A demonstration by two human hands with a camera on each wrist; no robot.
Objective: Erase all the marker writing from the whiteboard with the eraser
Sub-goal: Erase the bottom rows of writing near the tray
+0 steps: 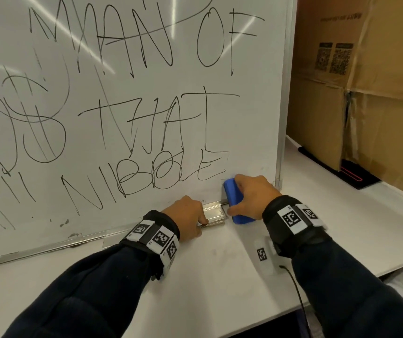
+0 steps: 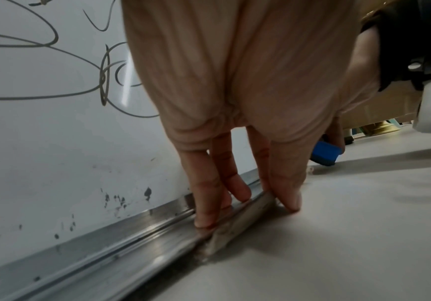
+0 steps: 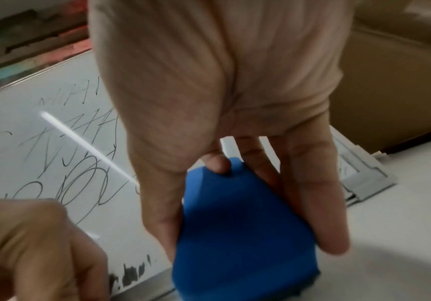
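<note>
Dark sleeves and black wrist straps with square coded tags (image 1: 157, 237) sit nearest the lens, one pair per forearm.

Left hand (image 1: 186, 215): fingers (image 2: 206, 207) extended, tips resting in the aluminium marker tray (image 1: 214, 217) at the board's lower edge, thumb down on the table (image 1: 220, 276) in front of the tray. Grasps nothing; appears to steady the board.

Whiteboard (image 1: 251, 132): upright on the table, its whole visible face covered in black marker writing (image 1: 147, 132). Nothing looks wiped yet. Dried ink specks along the bottom margin.

Eraser (image 1: 233, 200): blue block, in the right hand (image 1: 251, 196), low against the board's bottom right corner just beside the tray end, below the last line of writing. Thumb on one long side, fingers (image 3: 312, 193) on the other, a firm clasp across the block.

Step in hand, judged: lifting the eraser to begin wiping. Best done with the felt face flat on the board, even pressure, overlapping strokes, left hand bracing the frame so the board does not slide.

Legible writing, left to right: overlapped scrawl at left, unreadable; "MAN OF" top line; "THAT" roughly, middle; "NIBBLE" below, overwritten.

Cardboard box (image 1: 366, 93): far right, printed line and two code panels, too small to read.
</note>
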